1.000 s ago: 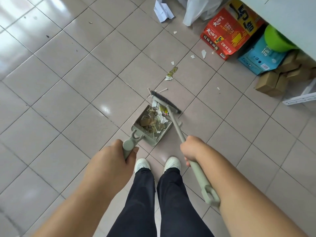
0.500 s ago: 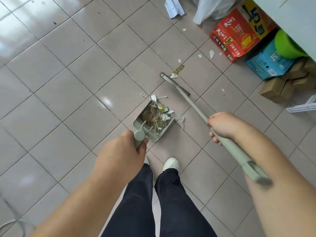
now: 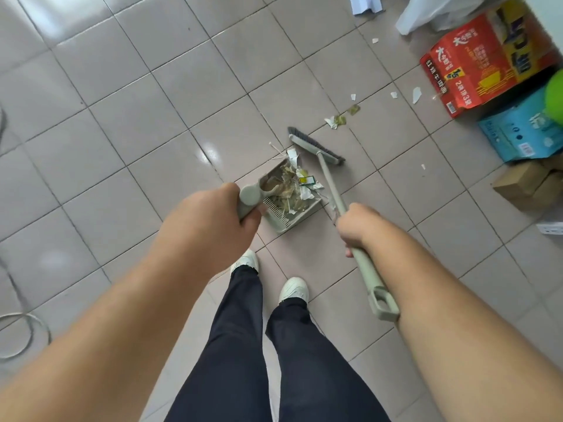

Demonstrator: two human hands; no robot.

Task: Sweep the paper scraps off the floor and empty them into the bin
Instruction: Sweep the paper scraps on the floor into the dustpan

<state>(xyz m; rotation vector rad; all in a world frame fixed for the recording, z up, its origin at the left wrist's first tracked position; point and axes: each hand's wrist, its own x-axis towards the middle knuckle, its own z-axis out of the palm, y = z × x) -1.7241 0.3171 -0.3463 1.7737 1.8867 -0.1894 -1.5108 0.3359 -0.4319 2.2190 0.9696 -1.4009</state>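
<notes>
My left hand (image 3: 210, 214) grips the handle of a pale green dustpan (image 3: 281, 222) that rests on the tiled floor, full of paper scraps (image 3: 289, 190). My right hand (image 3: 355, 223) is closed around the shaft of a green broom (image 3: 330, 184). Its brush head (image 3: 315, 146) stands on the floor just beyond the pan's mouth. More scraps (image 3: 338, 120) lie on the tiles a little past the brush, and small white bits (image 3: 416, 95) are scattered farther right. No bin is in view.
A red carton (image 3: 475, 62), a blue box (image 3: 518, 132) and brown boxes (image 3: 530, 184) stand along the right. A white plastic bag (image 3: 426, 10) and folded paper (image 3: 364, 3) lie at the top. A cable (image 3: 21, 330) loops at the left. My shoes (image 3: 294, 289) are behind the pan.
The broom head, reached out to the far scraps half a second ago, has come back toward the dustpan's mouth. My right hand pulled in closer. The dustpan stays put.
</notes>
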